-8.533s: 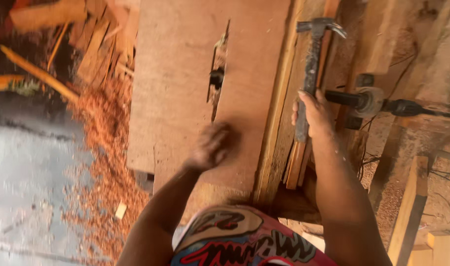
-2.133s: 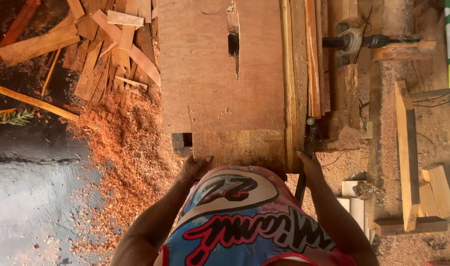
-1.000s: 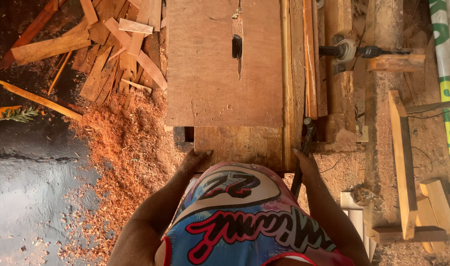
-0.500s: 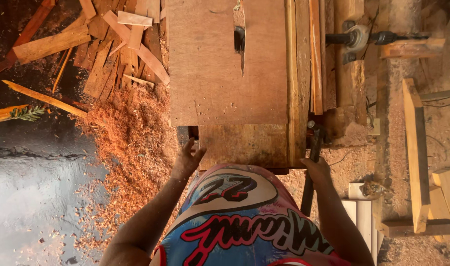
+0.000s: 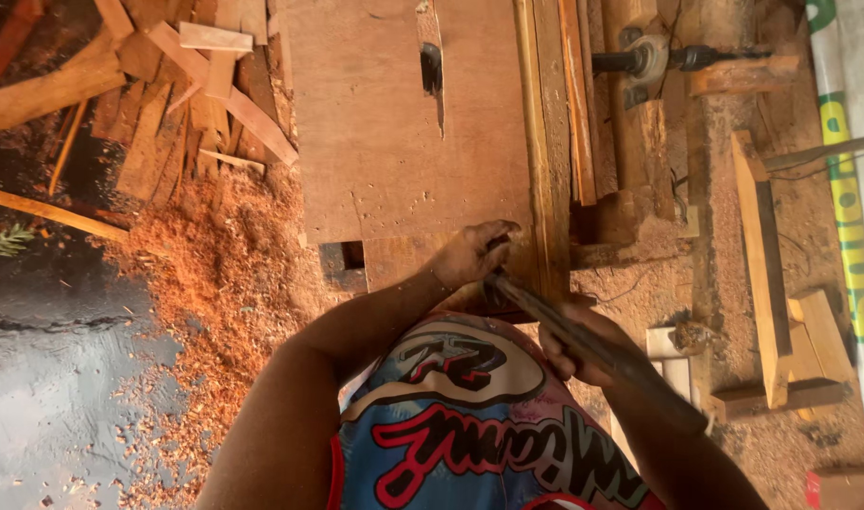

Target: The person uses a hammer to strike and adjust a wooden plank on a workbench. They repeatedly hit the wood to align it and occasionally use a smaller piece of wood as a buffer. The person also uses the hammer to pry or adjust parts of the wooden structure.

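Head view, the only one supplied. Half a second ago both hands were low at the near edge of the bench (image 5: 403, 170), the left hand spread open and empty, the right hand down beside a dark tool hanging by the bench corner. Now the hammer (image 5: 583, 345) has been lifted: its long dark handle runs diagonally from lower right up to the near edge of the board. The right hand (image 5: 578, 345) is closed around the handle, about midway along it. The left hand (image 5: 470, 255) has come up to the same edge, fingers curled and pinched together at the point where the hammer head meets the wood. Judged from this, work has shifted from bracing at the bench to striking or prying at that spot beside the upright edge rail (image 5: 545, 142).

Not determinable: the hammer head is masked by the left hand, so claw or face cannot be told. Whether the left fingers hold a nail or other small item is not visible. The handle's butt end blends into the forearm. The saw slot (image 5: 432, 71) is dark; its blade is indistinct. Sawdust (image 5: 214, 283) and offcuts (image 5: 196, 94) cover the floor to the left.
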